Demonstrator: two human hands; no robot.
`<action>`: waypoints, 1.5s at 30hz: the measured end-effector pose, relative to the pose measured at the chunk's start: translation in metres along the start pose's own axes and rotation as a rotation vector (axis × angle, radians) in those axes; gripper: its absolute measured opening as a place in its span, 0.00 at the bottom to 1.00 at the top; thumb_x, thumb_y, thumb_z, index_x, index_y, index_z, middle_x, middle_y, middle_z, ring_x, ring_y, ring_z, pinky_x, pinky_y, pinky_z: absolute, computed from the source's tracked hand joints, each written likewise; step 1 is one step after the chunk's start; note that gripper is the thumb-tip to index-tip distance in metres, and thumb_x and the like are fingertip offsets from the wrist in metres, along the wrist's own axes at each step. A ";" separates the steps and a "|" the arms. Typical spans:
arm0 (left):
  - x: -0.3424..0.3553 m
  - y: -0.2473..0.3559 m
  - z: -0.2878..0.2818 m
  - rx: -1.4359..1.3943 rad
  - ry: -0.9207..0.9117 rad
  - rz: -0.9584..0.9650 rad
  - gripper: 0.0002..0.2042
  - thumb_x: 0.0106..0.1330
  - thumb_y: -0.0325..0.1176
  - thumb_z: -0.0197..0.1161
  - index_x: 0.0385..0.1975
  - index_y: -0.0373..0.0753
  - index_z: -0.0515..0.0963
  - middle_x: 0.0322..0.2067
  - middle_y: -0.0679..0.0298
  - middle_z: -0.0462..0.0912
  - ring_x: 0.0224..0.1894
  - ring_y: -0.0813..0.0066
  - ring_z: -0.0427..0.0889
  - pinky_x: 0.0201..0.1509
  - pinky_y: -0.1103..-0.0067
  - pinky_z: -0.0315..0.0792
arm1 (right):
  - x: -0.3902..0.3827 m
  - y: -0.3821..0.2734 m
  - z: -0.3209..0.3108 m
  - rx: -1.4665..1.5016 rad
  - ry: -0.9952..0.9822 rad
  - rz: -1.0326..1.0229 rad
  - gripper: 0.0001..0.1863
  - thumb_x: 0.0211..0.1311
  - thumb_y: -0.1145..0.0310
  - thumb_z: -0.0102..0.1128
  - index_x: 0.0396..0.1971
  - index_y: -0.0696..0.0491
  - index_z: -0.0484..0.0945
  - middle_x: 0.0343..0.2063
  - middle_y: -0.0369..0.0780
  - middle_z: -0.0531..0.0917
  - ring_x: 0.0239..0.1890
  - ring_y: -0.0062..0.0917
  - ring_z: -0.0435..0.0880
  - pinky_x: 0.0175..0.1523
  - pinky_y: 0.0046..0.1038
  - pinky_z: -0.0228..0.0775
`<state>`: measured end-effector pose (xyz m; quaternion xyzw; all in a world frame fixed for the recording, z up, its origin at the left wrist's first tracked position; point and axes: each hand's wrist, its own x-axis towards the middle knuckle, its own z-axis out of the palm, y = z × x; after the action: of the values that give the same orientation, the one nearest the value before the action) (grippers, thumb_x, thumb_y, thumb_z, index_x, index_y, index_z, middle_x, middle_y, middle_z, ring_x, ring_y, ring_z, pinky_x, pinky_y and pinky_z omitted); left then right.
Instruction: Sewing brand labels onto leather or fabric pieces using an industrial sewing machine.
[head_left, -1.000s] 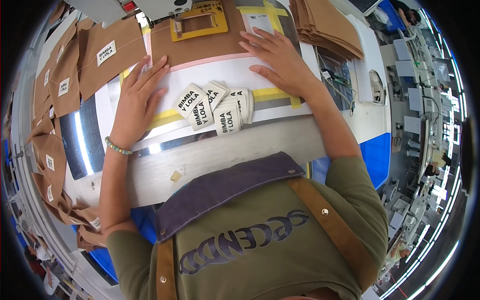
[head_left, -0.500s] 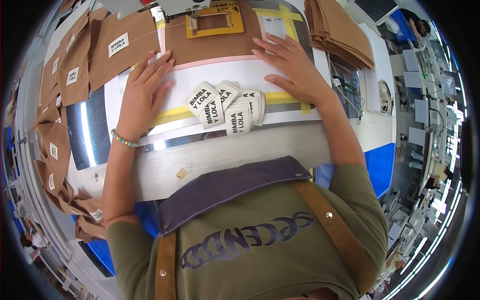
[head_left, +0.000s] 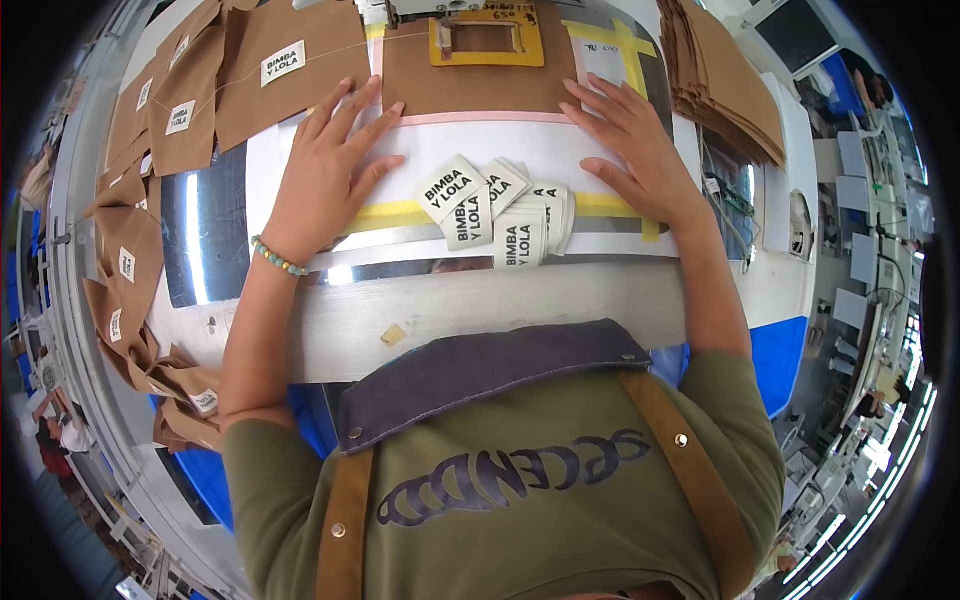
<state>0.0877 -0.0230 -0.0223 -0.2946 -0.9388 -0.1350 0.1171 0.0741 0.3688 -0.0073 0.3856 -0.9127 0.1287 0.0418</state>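
A brown fabric panel [head_left: 490, 93] lies on a white sheet beneath a yellow rectangular frame [head_left: 437, 45] at the machine head. My left hand [head_left: 335, 160] rests at the panel's left edge, fingers spread, its fingertips also near the neighbouring brown piece [head_left: 245, 95]. At the panel's right edge lies my right hand [head_left: 640, 150], flat with fingers apart, its fingertips touching the panel's side. Neither hand grips anything. Between my wrists sits a loose overlapping pile of cream labels [head_left: 468, 218] with dark print.
Brown pieces with labels, joined by a thread, trail down the left side [head_left: 130, 230] of the table. A stack of brown panels [head_left: 725, 85] stands at the far right. Yellow tape [head_left: 610, 205] marks the white sheet. Blue bins [head_left: 778, 365] show below the table edge.
The whole view has shifted, so the table and both hands appear further right. My hands keep nearly the same places beside the panel, with the left fingers spread a little wider.
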 end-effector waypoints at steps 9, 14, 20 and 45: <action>0.000 -0.006 0.008 -0.006 0.075 0.053 0.23 0.71 0.41 0.67 0.65 0.46 0.79 0.72 0.61 0.72 0.75 0.50 0.66 0.76 0.60 0.64 | 0.010 -0.019 -0.014 -0.056 0.199 -0.123 0.23 0.66 0.59 0.64 0.59 0.52 0.80 0.63 0.42 0.78 0.67 0.40 0.72 0.72 0.46 0.59; 0.002 0.005 -0.007 -0.121 0.124 0.020 0.17 0.69 0.34 0.69 0.57 0.41 0.83 0.62 0.61 0.82 0.64 0.56 0.78 0.67 0.63 0.73 | 0.002 -0.052 -0.028 0.010 0.195 -0.307 0.28 0.61 0.59 0.71 0.62 0.48 0.81 0.68 0.37 0.78 0.71 0.37 0.74 0.77 0.51 0.60; -0.004 0.041 -0.016 -0.408 -0.023 -0.020 0.20 0.64 0.32 0.73 0.56 0.38 0.83 0.55 0.61 0.86 0.47 0.65 0.85 0.47 0.73 0.78 | -0.003 -0.081 0.015 -0.003 0.160 -0.491 0.21 0.56 0.63 0.75 0.50 0.49 0.85 0.59 0.36 0.85 0.62 0.31 0.82 0.67 0.42 0.74; -0.002 0.065 0.009 -0.586 -0.042 0.072 0.41 0.55 0.33 0.79 0.72 0.41 0.68 0.69 0.56 0.73 0.64 0.51 0.77 0.66 0.63 0.75 | 0.015 -0.070 0.019 -0.197 0.304 -0.108 0.29 0.57 0.43 0.74 0.45 0.54 0.85 0.49 0.36 0.85 0.46 0.28 0.82 0.44 0.27 0.77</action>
<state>0.1257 0.0301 -0.0191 -0.3516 -0.8510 -0.3898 0.0125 0.1137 0.3067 -0.0089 0.4043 -0.8820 0.0930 0.2234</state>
